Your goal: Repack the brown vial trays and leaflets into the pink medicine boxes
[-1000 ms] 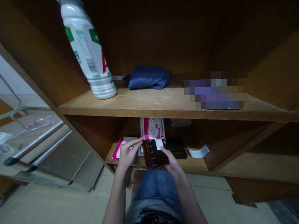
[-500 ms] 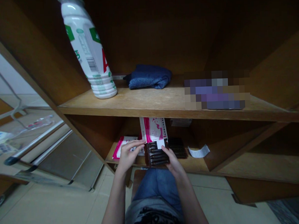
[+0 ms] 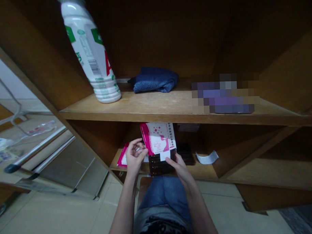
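Note:
A pink-and-white cardboard box (image 3: 159,137) tilts toward me in the lower compartment, with a white paper flap or slip (image 3: 165,155) at its near end. Below it a pack of dark brown vials (image 3: 161,167) shows, and the box covers part of it. My right hand (image 3: 178,165) grips the pack's right side, thumb over the white piece. At the box's lower left edge, my left hand (image 3: 134,155) has curled fingers, its thumb at the corner; its exact hold is partly hidden. Another pink-and-white box (image 3: 123,156) lies behind my left hand.
More dark vials (image 3: 186,154) and a curled white paper (image 3: 207,158) lie on the lower shelf. Overhead, the upper shelf (image 3: 150,107) carries a white bottle (image 3: 92,61), a folded blue cloth (image 3: 156,79) and a blurred-out item (image 3: 224,96). A metal-edged rack (image 3: 36,148) stands left.
The pink-and-white box has come down and toward me, covering more of the vials. My left fingers have curled more at its left edge. My right hand has stayed on the vial pack.

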`<state>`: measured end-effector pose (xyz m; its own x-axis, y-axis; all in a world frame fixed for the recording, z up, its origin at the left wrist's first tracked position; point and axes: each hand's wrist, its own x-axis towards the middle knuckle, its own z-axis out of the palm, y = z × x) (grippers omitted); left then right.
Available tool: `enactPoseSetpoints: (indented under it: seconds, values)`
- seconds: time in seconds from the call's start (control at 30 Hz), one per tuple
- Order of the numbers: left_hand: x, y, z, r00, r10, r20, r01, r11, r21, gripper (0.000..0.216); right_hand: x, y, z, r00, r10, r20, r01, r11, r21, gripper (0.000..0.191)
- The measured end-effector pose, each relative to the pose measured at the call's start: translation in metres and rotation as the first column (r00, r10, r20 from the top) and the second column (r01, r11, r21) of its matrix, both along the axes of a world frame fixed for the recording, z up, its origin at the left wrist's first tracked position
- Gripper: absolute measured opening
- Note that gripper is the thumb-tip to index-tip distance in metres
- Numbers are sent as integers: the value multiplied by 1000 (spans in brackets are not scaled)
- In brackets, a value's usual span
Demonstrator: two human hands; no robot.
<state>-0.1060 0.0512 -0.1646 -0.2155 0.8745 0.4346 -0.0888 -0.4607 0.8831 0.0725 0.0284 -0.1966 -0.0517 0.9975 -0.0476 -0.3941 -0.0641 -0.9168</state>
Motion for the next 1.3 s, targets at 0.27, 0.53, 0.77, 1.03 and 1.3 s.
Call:
enactPoseSetpoints:
  seconds: [0.27, 0.53, 0.77, 1.03, 1.3]
  values:
    - [6, 3, 5, 974, -206, 95, 223, 948, -228, 64, -2, -1, -2, 995, 103, -12, -103, 995, -9, 43]
    - [13, 3, 6, 972, -217, 92, 236, 904, -356, 58, -4, -2, -4, 990, 55, -133, -67, 994, -85, 43]
    - [16, 9, 0, 963, 55, 265, 49, 927, -371, 51, -5, -7, -8, 946, 125, -300, -133, 991, -6, 70]
    - [23, 3, 4, 926, 58, 374, 98, 918, -384, 34, -7, 0, -7, 999, -37, -34, 43, 980, 192, 71]
    - [33, -2, 1, 916, 21, 400, 173, 879, -444, 33, 3, -7, 9, 673, -510, 536, 348, 857, 379, 45]
